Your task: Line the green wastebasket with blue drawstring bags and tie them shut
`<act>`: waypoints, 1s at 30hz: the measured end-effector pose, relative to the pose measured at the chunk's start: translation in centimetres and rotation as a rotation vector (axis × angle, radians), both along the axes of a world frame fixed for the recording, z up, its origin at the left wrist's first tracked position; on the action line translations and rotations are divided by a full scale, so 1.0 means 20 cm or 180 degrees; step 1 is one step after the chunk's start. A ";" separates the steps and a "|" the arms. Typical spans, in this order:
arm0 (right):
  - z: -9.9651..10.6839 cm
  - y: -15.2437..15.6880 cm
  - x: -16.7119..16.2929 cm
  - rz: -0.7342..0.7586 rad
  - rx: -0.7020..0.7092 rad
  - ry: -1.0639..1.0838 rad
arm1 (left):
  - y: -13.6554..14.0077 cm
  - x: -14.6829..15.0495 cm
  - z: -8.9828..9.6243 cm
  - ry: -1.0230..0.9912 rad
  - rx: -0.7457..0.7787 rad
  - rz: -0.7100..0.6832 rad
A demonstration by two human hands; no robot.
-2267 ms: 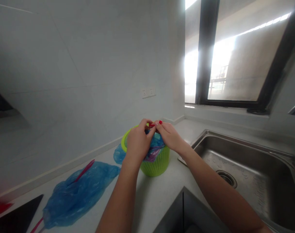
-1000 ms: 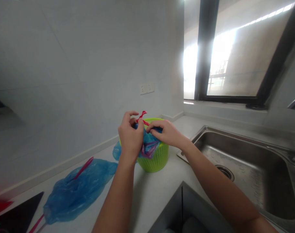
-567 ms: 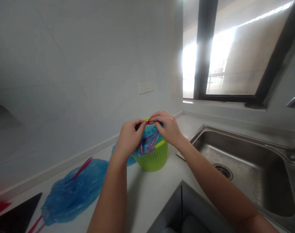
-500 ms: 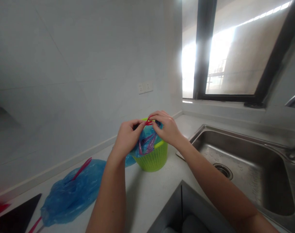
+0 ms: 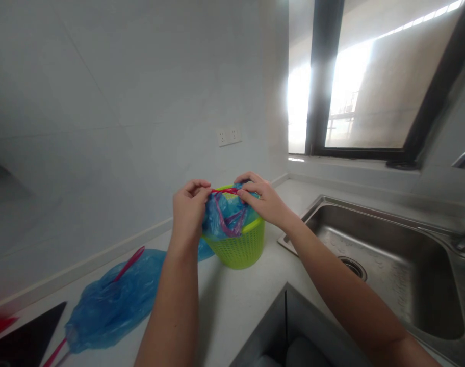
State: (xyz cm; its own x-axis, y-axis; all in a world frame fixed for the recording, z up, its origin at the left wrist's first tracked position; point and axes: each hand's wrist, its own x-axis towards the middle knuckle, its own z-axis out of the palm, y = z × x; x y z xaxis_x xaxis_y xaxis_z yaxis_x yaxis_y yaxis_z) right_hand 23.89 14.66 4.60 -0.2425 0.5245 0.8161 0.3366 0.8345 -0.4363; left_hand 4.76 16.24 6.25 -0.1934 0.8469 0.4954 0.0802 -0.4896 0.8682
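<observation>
A lime-green perforated plastic basket (image 5: 243, 251) stands on the counter, with a blue plastic bag (image 5: 215, 224) bunched inside and over its rim. Across the top of the basket runs the bag's red drawstring (image 5: 228, 190), stretched between my two hands. My left hand (image 5: 190, 206) pinches the string's left end, fingers curled. On the other side, my right hand (image 5: 263, 201) pinches the string's right part between thumb and fingers, close to the basket rim. A purplish-pink strip of the string hangs in a loop down the front of the bag.
A second blue plastic bag (image 5: 118, 300) with red drawstring lies on the counter at left, beside a black panel (image 5: 29, 334). To the right is a steel sink (image 5: 389, 265). A dark grey bin-like container (image 5: 289, 326) is nearest me. Wall sockets (image 5: 229, 136) sit behind.
My left hand has moved left, away from my right hand. The red string, bunched between my fingers before, is now pulled out into a nearly straight line.
</observation>
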 end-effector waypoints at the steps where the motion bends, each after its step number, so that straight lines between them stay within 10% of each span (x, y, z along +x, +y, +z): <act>1: 0.01 0.00 0.02 -0.0001 -0.0037 0.0065 | 0.02 -0.03 0.00 -0.0072 0.0096 0.0164; 10: 0.04 0.08 0.36 -0.0039 -0.0693 0.0679 | 0.24 -0.41 -0.08 -0.0851 0.0322 0.0745; 18: 0.03 0.10 0.32 0.0305 -0.1338 0.2041 | 0.20 -0.37 -0.04 -0.0911 0.0003 0.0447; 30: 0.06 -0.01 0.17 0.1220 -0.1436 0.1933 | -0.09 0.06 -0.06 0.2042 0.0214 -0.0174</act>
